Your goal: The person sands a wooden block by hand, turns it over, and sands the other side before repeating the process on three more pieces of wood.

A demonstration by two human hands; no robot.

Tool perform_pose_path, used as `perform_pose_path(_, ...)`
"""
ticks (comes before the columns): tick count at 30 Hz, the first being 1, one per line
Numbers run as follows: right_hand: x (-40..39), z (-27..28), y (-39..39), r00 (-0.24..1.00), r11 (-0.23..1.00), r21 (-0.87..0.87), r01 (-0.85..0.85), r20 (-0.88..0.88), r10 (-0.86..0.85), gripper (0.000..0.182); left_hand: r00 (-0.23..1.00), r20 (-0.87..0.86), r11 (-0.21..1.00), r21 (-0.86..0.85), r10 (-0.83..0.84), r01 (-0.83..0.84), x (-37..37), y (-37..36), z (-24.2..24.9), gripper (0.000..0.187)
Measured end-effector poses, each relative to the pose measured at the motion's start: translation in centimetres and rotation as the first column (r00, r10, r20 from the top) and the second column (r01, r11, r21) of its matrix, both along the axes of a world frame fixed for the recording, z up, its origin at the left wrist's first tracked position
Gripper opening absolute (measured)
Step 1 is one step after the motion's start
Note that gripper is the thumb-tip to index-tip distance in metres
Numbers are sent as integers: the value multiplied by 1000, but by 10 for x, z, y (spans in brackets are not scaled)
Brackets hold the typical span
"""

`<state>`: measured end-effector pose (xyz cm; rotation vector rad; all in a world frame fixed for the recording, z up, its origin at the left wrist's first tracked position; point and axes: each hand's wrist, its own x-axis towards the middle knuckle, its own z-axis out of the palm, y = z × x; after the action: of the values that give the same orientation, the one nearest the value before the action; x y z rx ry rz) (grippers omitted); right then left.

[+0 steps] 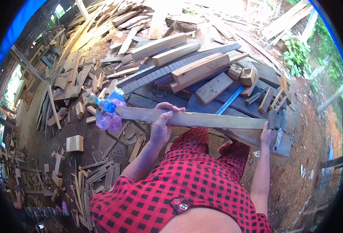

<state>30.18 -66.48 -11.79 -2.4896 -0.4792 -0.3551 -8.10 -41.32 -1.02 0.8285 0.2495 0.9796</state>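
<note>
A long, narrow wooden board (210,120) lies crosswise in front of me, held in both hands. My left hand (162,123) is closed round it left of its middle, fingers over the far edge. At the right end my right hand (266,134) grips the board, thumb up along its end and the other fingers mostly hidden. Beyond the board, a blue ruler (230,100) rests on the dark worktable (148,95). A hammer (255,96) and a notched wooden piece (278,99) lie nearer my right hand.
Thick beams (200,69) and a wooden block (214,88) are piled on the worktable. At its left end are a water bottle (105,105) and a pink plastic bag (110,120). Offcuts (74,143) litter the ground. Another person's foot (64,206) shows at lower left.
</note>
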Motion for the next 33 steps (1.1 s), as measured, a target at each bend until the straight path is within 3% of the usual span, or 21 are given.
perform_pose_path(1,-1,-8,1,987,997,62,-40,158,30,54,1000,3,1000,18,11,-11,0,1,-2,21)
perform_pose_path(5,-10,-3,3,995,978,189,-90,50,82,52,1000,-6,1000,-27,-2,2,-1,-3,5,21)
perform_pose_path(7,-7,1,1,989,994,67,-82,-117,89,51,1000,-12,1000,-30,-5,4,-1,-3,7,22)
perform_pose_path(8,-9,8,1,989,994,70,-87,-116,95,51,1000,-11,1000,-27,1,-1,-1,-3,7,22)
perform_pose_path(10,-16,23,7,948,996,-89,-25,-317,-5,51,1000,-14,1000,-26,15,-16,0,-3,4,22)
perform_pose_path(11,-23,21,12,951,996,-78,-40,-309,14,51,1000,-6,999,-15,31,-31,0,-3,3,22)
perform_pose_path(13,-48,10,25,981,980,-142,-142,114,159,47,1000,-11,1000,15,-5,5,-2,-1,2,21)
perform_pose_path(14,-70,15,37,953,954,20,-300,43,299,46,1000,-9,1000,25,18,-18,-2,0,1,21)
perform_pose_path(17,-167,58,78,713,644,451,-618,-22,701,47,1000,16,1000,-19,-11,11,-2,0,0,20)
perform_pose_path(18,-192,91,84,612,604,296,-740,-75,787,48,1000,10,1000,-16,-4,4,-3,-1,1,20)
perform_pose_path(20,-217,121,91,532,534,231,-814,-73,843,49,1000,-26,999,-36,2,-3,-3,-3,6,19)
perform_pose_path(22,-222,131,98,358,358,43,-933,-19,934,53,1000,-22,1000,-31,6,-7,-3,-6,5,20)
perform_pose_path(24,-207,119,93,341,342,36,-939,-11,940,50,1000,-12,1000,-10,25,-25,-4,-5,5,20)
perform_pose_path(26,-180,93,81,530,498,444,-745,-60,846,48,1000,-13,1000,-24,-16,15,-5,-4,3,21)
perform_pose_path(28,-126,63,56,648,596,566,-570,-137,750,38,1000,2,999,-49,-20,20,-7,-3,5,21)
perform_pose_path(30,-71,59,26,824,855,310,-416,-269,498,40,999,27,999,-18,-40,40,-6,-4,5,21)
perform_pose_path(32,-20,39,-2,933,966,133,-222,-260,250,52,999,33,999,-10,-36,37,-5,-5,8,21)
perform_pose_path(33,8,28,-13,936,969,124,-213,-257,239,52,999,35,1000,5,-31,30,-4,-5,9,21)
